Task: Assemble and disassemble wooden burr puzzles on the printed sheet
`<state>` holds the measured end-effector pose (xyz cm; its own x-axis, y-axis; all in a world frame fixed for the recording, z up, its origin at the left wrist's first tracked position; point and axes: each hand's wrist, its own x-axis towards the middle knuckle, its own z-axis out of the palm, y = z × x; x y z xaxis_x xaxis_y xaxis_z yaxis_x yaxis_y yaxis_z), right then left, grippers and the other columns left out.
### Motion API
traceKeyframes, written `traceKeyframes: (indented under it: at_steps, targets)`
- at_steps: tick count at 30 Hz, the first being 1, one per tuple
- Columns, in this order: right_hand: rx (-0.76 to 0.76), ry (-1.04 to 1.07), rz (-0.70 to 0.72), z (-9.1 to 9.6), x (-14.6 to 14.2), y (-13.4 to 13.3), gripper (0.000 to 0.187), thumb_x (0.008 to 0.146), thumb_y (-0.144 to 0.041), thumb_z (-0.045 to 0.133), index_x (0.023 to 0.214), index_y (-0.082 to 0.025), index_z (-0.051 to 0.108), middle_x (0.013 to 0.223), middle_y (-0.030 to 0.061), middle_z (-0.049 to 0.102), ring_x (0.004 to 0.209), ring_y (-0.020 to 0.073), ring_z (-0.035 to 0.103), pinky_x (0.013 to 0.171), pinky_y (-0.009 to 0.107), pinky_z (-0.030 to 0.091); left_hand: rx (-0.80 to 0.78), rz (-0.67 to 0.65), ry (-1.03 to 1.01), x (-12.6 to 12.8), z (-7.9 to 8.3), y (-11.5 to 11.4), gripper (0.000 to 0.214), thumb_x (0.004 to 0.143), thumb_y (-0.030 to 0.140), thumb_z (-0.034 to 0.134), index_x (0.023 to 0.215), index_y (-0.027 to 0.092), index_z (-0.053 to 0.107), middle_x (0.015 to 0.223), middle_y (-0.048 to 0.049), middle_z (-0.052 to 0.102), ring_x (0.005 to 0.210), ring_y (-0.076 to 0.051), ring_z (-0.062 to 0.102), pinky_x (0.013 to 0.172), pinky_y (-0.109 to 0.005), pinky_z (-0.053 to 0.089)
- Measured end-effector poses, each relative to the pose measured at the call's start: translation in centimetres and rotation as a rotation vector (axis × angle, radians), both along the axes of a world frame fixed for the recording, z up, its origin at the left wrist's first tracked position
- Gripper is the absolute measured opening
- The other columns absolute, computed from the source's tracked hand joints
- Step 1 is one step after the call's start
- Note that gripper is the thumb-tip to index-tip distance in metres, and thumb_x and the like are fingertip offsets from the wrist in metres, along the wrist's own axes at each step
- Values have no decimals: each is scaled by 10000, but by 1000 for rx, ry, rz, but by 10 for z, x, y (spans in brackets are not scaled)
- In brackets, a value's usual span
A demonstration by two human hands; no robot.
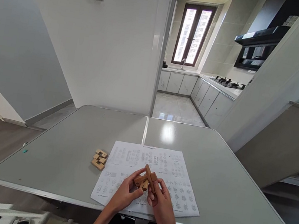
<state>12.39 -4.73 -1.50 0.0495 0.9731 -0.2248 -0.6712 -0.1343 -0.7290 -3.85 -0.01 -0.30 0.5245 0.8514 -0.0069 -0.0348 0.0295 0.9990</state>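
Paper (118,167) below; blocks (149,175) (wooden) between fingers (157,188).

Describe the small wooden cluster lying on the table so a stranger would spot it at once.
Find the big grey-green table, then the white printed sheet at its near edge. Just beyond the sheet's left side lies a light-brown cluster of notched wooden pieces. It rests on the table, whereas the darker wooden blocks are held over the sheet by the left hand and right hand.
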Motion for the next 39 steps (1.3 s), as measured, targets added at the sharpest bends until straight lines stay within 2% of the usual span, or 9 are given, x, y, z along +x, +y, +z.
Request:
traceKeyframes:
  at_steps: [6,12,17,19,23,27,29,34,39]
  targets:
    - [1,-110,25,9,4,-1,412,811,-622,787,872,-243,638,653,-54,497,551,95,379,519,233,398,16,0,25,1,-1,-1,810,857,636,709,1518,241,459,1298,-150,687,1167,-326,640,1030,-441,457]
    - [-32,-6,69,3,8,0,405,783,-580,835,884,-239,642,680,-48,518,544,83,362,505,216,390,34,-20,36,2,8,-3,819,844,651,712,1507,238,465,1247,-129,709,1144,-316,646,1011,-419,464]
    - [-46,64,90,-4,8,-3,426,752,-550,872,933,-242,639,668,-62,514,509,65,307,469,196,341,22,-58,23,-1,0,-2,997,745,680,787,1543,222,404,1201,-137,712,1081,-319,662,953,-404,486]
    - [-34,74,96,-3,8,-5,426,757,-546,870,933,-243,628,645,-72,497,505,66,297,463,191,327,27,-68,13,-2,-3,-1,1053,680,672,839,1533,212,426,1211,-142,705,1103,-336,651,968,-412,484]
    - [-12,57,111,0,8,-7,412,774,-548,853,917,-243,615,618,-86,459,511,76,290,473,196,329,60,-76,21,-2,-2,-1,989,624,677,863,1440,215,550,1255,-140,689,1173,-370,616,980,-427,490]
    - [-8,-67,92,3,6,-6,438,779,-605,820,922,-238,629,620,-78,455,531,99,332,502,228,363,84,-53,44,0,2,-1,942,602,659,879,1382,212,598,1216,-136,703,1137,-366,627,956,-424,503]
    - [-6,-102,95,4,6,-7,446,795,-616,799,968,-235,645,629,-77,447,542,105,335,514,234,368,94,-48,56,1,3,-2,918,604,649,881,1359,200,611,1188,-135,711,1101,-355,638,943,-413,507]
    - [-1,-120,158,5,3,-10,523,865,-600,740,1235,-243,645,652,-72,453,548,103,319,521,227,371,115,-72,62,3,5,-4,834,647,656,844,1301,188,625,1080,-109,720,992,-311,662,906,-385,517]
    - [-4,-113,164,1,1,-12,549,856,-609,748,1262,-255,645,635,-79,457,519,83,290,481,208,345,133,-76,27,3,7,-5,756,707,638,799,1277,182,606,1053,-99,697,947,-274,651,885,-359,508]
